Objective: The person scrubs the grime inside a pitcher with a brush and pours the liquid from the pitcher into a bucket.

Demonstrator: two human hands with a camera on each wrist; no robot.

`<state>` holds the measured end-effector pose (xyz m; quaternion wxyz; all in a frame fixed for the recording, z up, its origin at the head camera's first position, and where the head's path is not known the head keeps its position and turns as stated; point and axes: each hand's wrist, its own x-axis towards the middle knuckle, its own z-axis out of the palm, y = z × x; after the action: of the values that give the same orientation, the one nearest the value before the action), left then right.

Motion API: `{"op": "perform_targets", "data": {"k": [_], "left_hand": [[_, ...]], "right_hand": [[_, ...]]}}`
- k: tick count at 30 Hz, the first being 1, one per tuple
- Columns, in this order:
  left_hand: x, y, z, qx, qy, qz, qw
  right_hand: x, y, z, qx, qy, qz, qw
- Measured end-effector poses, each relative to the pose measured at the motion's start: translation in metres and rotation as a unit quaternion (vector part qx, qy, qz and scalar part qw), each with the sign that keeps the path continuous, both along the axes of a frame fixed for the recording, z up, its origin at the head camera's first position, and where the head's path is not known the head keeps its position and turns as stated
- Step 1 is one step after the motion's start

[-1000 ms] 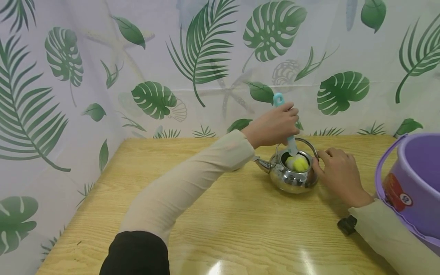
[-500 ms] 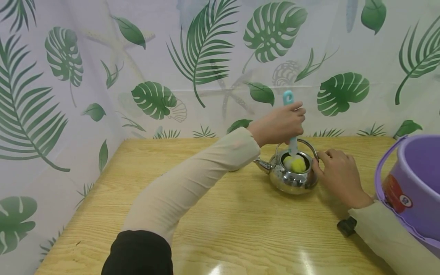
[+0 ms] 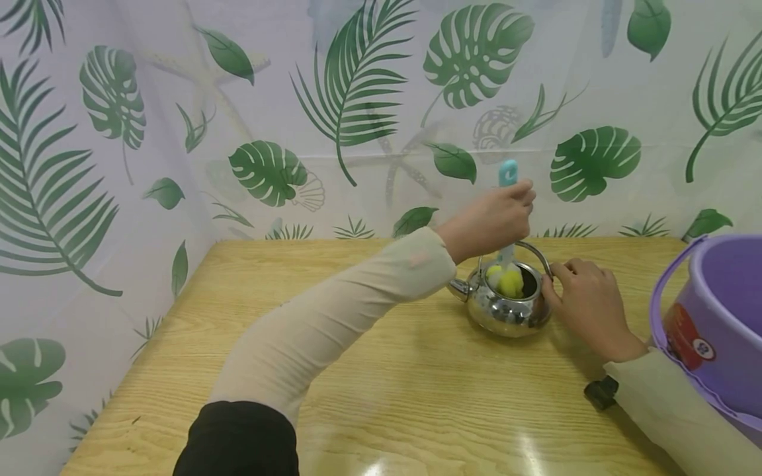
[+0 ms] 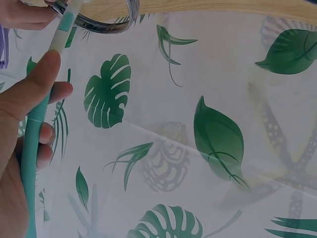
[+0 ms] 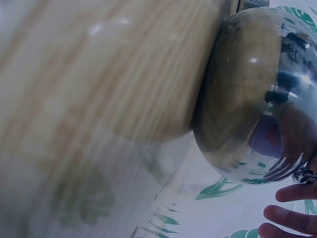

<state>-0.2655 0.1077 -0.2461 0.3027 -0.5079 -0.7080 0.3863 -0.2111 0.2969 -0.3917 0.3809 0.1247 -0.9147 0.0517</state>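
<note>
Kettle (image 3: 508, 317) is standing on the table (image 3: 387, 396), its spout (image 3: 460, 289) tip hiding behind the left sleeve (image 3: 333, 317); the right hand (image 3: 586, 304) is pinching the base of its handle (image 3: 536, 254), the left hand (image 3: 491, 221) is gripping a brush (image 3: 508, 173), and the yellow-and-white head (image 3: 510, 283) is sitting inside, its underside hidden

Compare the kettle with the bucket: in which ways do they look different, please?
The kettle is shiny silver; the bucket is purple with a red label. The kettle looks smaller; the bucket, partly out of frame, looks larger. The kettle's handle arches upward; the bucket's handle hangs down. Both are open-topped.
</note>
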Motion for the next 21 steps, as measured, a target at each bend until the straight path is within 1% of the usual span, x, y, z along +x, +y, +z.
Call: {"op": "perform_targets", "data": {"k": [15, 21], "left_hand": [[0.003, -0.008, -0.015, 0.047, 0.008, 0.035, 0.9982], [0.002, -0.006, -0.020, 0.060, 0.014, 0.037, 0.9974]], "right_hand": [[0.000, 0.000, -0.001, -0.008, -0.003, -0.003, 1.000], [-0.001, 0.001, -0.002, -0.005, 0.005, -0.002, 1.000]]}}
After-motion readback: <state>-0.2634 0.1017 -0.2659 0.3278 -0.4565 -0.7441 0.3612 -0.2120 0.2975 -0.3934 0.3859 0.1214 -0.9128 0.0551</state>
